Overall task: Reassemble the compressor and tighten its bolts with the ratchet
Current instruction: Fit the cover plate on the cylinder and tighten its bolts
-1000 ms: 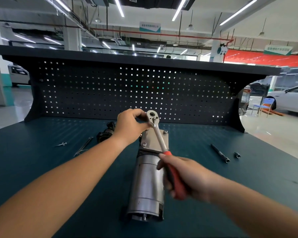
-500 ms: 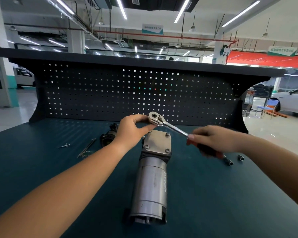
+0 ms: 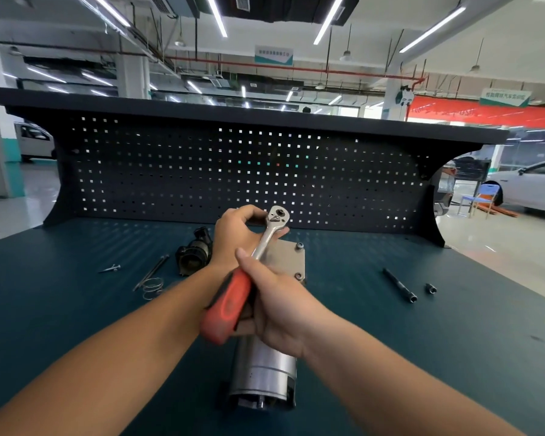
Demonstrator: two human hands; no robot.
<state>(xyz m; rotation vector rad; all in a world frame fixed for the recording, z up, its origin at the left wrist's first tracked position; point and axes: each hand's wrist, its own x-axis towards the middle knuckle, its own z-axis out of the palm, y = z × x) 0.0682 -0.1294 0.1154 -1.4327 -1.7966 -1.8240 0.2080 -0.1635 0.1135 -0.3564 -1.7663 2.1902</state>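
Note:
The silver cylindrical compressor (image 3: 265, 372) lies lengthwise on the teal bench, its square end plate (image 3: 288, 262) pointing away from me with two bolt heads showing on its right side. A ratchet (image 3: 265, 237) with a red handle stands over the plate's far left corner. My left hand (image 3: 236, 234) pinches the ratchet head between thumb and fingers. My right hand (image 3: 280, 306) grips the red handle, which points back toward me and to the left. The socket and the bolt under the head are hidden by my left hand.
A black compressor part (image 3: 194, 251) lies left of the plate, beside a thin rod (image 3: 153, 272), a wire spring (image 3: 153, 286) and a small bolt (image 3: 110, 268). An extension bar (image 3: 400, 284) and a small socket (image 3: 431, 288) lie at the right. A pegboard (image 3: 233, 171) backs the bench.
My right hand swung the red handle from the right side round toward me and to the left. My left hand stayed on the ratchet head.

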